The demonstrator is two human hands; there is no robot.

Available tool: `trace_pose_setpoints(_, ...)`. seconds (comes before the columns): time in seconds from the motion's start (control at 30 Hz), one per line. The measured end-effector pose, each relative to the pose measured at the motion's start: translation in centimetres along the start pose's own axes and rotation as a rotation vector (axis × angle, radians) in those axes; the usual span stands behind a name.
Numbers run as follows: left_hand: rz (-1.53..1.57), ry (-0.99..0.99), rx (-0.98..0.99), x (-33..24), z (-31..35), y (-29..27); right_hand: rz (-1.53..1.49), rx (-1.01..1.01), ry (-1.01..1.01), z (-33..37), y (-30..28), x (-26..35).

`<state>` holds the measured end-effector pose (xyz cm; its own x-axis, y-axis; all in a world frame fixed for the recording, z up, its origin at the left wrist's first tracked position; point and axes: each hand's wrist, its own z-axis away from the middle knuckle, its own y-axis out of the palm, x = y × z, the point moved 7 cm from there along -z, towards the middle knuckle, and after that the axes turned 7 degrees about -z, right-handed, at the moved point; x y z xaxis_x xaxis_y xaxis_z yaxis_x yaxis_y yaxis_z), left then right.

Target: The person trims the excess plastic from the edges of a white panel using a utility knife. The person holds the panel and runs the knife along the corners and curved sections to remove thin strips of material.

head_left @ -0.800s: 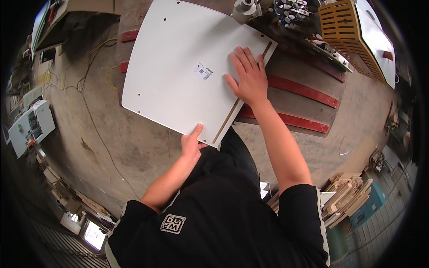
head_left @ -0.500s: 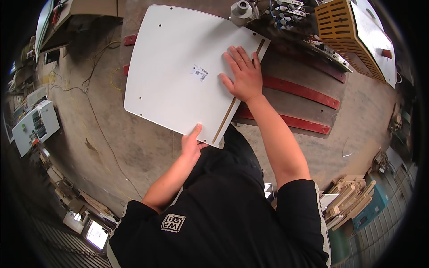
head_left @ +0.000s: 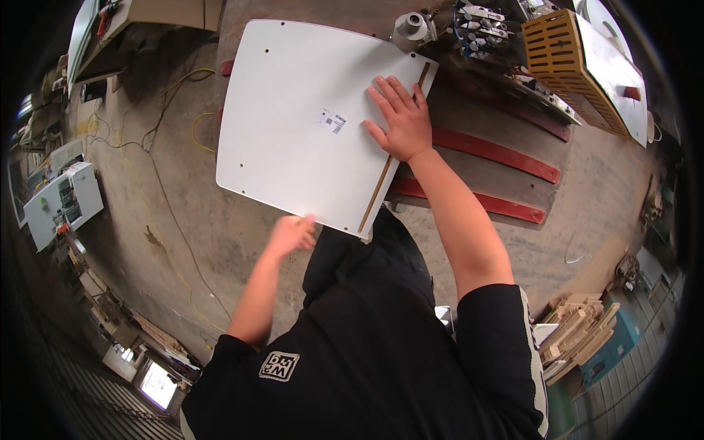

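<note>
From here, white panel (head_left: 293,110) sits ahead of both hands, over red strips (head_left: 506,207), slot (head_left: 375,194) slanting away rightward. Right hand (head_left: 402,125) nearer: flat on top, gripping nothing. Left hand (head_left: 292,233): blurred, half-curled by near edge, hold unclear.

White panel (head_left: 293,95) under a flat right hand (head_left: 403,125).
Clocked from the panel's centre: right hand at 3, left hand (head_left: 292,233) blurred near 6, contact unclear; grey cylinder (head_left: 411,29) between 1 and 2; red strips (head_left: 495,152) between 3 and 4.
</note>
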<state>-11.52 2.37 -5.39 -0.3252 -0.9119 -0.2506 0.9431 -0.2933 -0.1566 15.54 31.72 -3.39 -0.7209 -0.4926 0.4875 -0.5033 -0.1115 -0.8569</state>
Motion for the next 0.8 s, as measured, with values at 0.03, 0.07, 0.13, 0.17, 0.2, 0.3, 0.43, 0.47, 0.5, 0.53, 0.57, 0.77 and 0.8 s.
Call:
trace_pose_setpoints(0.03,-0.014,0.034,-0.112,-0.9,0.6,-2.8,0.008,-0.002,-0.001,0.0,-0.1,-0.2)
trace_pose_setpoints(0.07,-0.052,0.068,-0.307,-0.7,0.7,-6.7,0.006,-0.005,-0.002,-0.1,0.0,-0.1)
trace_pose_setpoints(0.13,-0.173,0.206,-0.776,-0.5,0.8,-15.1,-0.012,-0.008,-0.009,-0.4,0.4,0.2)
trace_pose_setpoints(0.17,-0.256,0.308,-1.052,-0.4,1.5,-18.5,-0.022,-0.009,-0.016,-0.6,0.6,0.4)
trace_pose_setpoints(0.2,-0.419,0.389,-1.211,-1.5,1.7,-20.3,-0.015,-0.004,-0.016,-0.7,0.6,0.3)
trace_pose_setpoints(0.3,-0.447,0.408,-1.136,0.0,-0.8,-24.5,-0.015,0.002,-0.026,-1.3,0.8,0.8)
trace_pose_setpoints(0.43,-0.363,0.346,-1.035,1.6,-3.0,-23.8,-0.013,0.037,-0.022,-1.4,1.0,0.6)
trace_pose_setpoints(0.47,-0.356,0.350,-1.029,1.6,-3.1,-23.7,-0.013,0.047,-0.022,-1.4,1.0,0.5)
trace_pose_setpoints(0.5,-0.350,0.350,-1.026,2.1,-3.2,-23.7,-0.012,0.053,-0.028,-1.6,1.1,0.6)
trace_pose_setpoints(0.53,-0.343,0.350,-1.024,2.6,-3.3,-23.7,-0.012,0.060,-0.035,-1.7,1.2,0.6)
trace_pose_setpoints(0.57,-0.326,0.344,-1.013,3.1,-3.4,-23.7,-0.013,0.066,-0.043,-1.8,1.3,0.7)
trace_pose_setpoints(0.77,-0.246,0.282,-0.940,5.3,-3.6,-23.4,0.016,0.105,-0.076,-2.2,1.8,1.0)
trace_pose_setpoints(0.8,-0.226,0.281,-0.939,5.5,-3.6,-23.0,0.015,0.106,-0.085,-2.3,1.9,0.9)
